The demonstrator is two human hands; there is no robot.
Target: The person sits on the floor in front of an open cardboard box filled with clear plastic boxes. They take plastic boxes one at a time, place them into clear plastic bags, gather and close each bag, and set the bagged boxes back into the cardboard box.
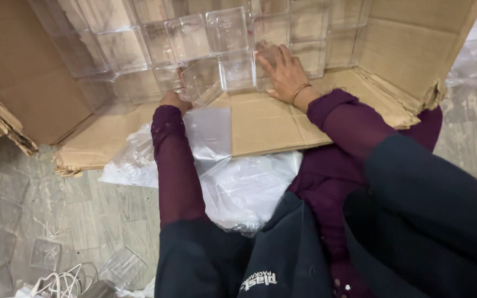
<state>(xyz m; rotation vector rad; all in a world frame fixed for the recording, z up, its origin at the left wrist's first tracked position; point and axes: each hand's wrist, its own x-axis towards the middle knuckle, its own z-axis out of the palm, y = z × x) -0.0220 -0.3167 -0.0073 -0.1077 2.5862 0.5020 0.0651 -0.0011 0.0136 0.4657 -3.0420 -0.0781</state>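
Heads up, the big cardboard box [266, 118] lying on its side on the floor is your reference for everything here. At its torn left flap [6, 127] the card looks soft and frayed, so I'd guess leaning on it could let that wall sag into the stack. Just inside the box mouth, your left hand [173, 100] is at a tilted clear plastic box [201, 81]; the fingers are hidden behind it, so I can't tell if they're wrapped round it or just touching. That piece is already askew from the rows, and if it's pulled at an angle it could drag its neighbours out. Deeper in, the clear plastic boxes [194, 33] fill the back of the cardboard box in neat rows, and all look empty. To the right, your right hand [281, 69] lies flat with fingers spread wide against the stack, holding nothing; press too hard and thin plastic like that might crack. In front of the box mouth, loose plastic sheeting [238, 187] lies across your lap, slippery stuff for anything set on it.
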